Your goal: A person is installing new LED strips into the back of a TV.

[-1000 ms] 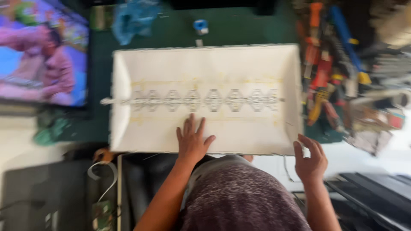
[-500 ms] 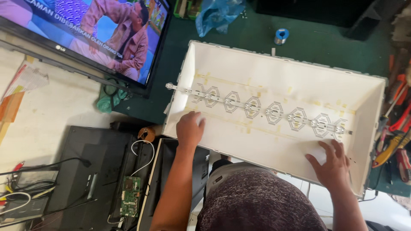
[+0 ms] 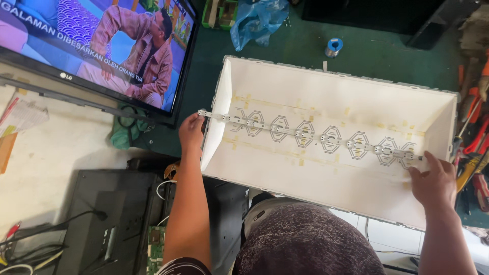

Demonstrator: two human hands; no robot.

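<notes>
The LED strip (image 3: 310, 136) runs across the middle of the white reflector tray (image 3: 285, 175), from about 9 o'clock to 3 o'clock, its left end poking out past the tray's left wall. It is a long, narrow band studded with small lenses; it looks light, thin and whippy, likely to sag or kink if lifted from one end alone, so both ends are the sensible places to hold it. The left hand (image 3: 191, 133) pinches the protruding end, fingers closed on it. The right hand (image 3: 434, 182) lies at the strip's far end, fingertips pressing it; whether it truly grips I cannot tell. The tray is a shallow, matt white pan with sloped walls and yellowish tape marks. At 10 o'clock a television (image 3: 97, 51) glows; at 12 sits a blue plastic bag (image 3: 254, 23) and a solder spool (image 3: 333, 47); at 3, a clutter of hand tools (image 3: 473, 142).
</notes>
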